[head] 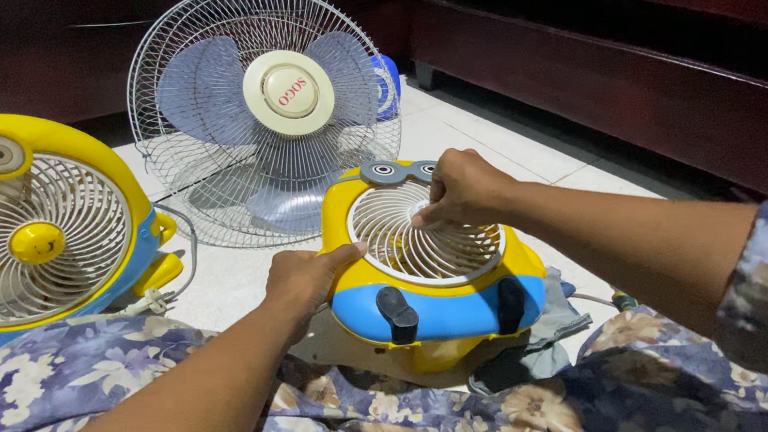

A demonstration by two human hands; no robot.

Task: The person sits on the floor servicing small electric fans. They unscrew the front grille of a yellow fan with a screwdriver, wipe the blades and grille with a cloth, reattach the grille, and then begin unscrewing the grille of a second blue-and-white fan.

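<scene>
A small yellow and blue fan [434, 307] with a white grille and cartoon goggle eyes lies tilted on my lap, its two black feet facing me. My left hand [306, 279] grips its left yellow rim, thumb on the front edge. Resting on the white grille, my right hand [462, 190] has its fingers closed and pinched at the grille's upper middle. What the fingertips pinch is hidden.
A second yellow and blue fan [25, 231] stands upright at left. A large white wire-cage fan [265, 108] with pale blue blades stands behind on the tiled floor [482, 136]. Dark wooden furniture [658, 65] runs along the right. A screwdriver tip [621, 300] lies by my right knee.
</scene>
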